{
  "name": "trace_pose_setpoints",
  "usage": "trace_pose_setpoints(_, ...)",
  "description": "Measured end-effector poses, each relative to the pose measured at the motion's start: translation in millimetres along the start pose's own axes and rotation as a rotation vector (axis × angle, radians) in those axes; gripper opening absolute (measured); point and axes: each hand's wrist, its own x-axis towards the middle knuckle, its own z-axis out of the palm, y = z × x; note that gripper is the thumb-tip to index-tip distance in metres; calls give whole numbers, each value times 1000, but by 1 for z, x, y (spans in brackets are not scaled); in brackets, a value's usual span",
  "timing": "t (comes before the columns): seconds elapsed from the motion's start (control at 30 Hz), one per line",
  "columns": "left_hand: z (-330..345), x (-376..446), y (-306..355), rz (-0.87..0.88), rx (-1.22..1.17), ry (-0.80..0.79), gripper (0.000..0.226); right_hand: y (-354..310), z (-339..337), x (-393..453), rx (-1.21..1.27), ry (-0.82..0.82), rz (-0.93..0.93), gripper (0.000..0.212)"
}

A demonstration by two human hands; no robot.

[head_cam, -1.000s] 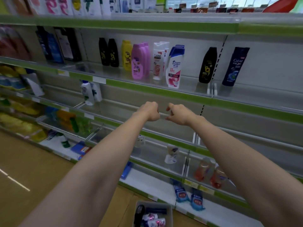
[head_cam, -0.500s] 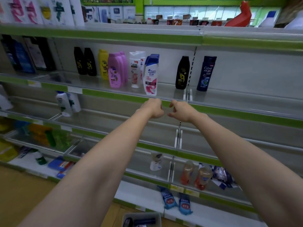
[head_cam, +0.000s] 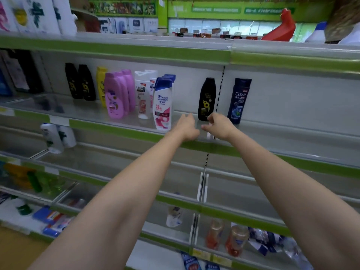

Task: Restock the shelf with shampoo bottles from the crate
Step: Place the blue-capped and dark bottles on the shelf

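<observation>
On the shelf (head_cam: 272,131) I reach toward, I count two black bottles (head_cam: 80,82) at the left, one yellow bottle (head_cam: 101,84), three pink ones (head_cam: 115,96), two white CLEAR bottles (head_cam: 142,96), a row of Head & Shoulders bottles (head_cam: 163,102), one black sunflower bottle (head_cam: 206,99) and one dark blue CLEAR bottle (head_cam: 239,100). My left hand (head_cam: 187,126) and right hand (head_cam: 220,126) hover side by side at the shelf's front lip, fingers loosely bent, holding nothing. Green-edged grey metal shelving runs across a shop aisle; the crate is out of sight
</observation>
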Motion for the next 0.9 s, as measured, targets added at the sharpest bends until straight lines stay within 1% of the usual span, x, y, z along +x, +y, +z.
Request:
trace_pose_setpoints(0.1,9,33,1,-32,-17,14,63,12,0,36,27,9,38,59)
trace_pose_setpoints(0.17,11,53,1,-55,-42,9,61,18,1,59,98,24,80,62)
trace_pose_setpoints(0.27,11,76,4,-93,-102,-5,61,24,0,87,193,64,145,61)
trace_pose_setpoints(0.4,13,97,7,-116,-146,-19,61,30,5,115,312,108,203,74)
trace_pose_setpoints(0.5,17,100,5,-129,-155,-42,58,31,12,125,390,101,263,83)
trace_pose_setpoints(0.53,17,99,4,-130,-155,-51,57,30,14,126,389,98,283,81)
trace_pose_setpoints(0.63,15,97,-1,-113,-165,-73,57,26,19,124,360,152,279,59)
trace_pose_setpoints(0.7,12,94,-4,-104,-173,-87,58,20,19,119,349,172,254,50)
trace_pose_setpoints(0.8,5,86,-4,-72,-191,-116,55,9,15,102,380,154,257,48)
trace_pose_setpoints(0.9,-5,71,-5,15,-195,-150,47,-6,11,71,435,159,285,46)
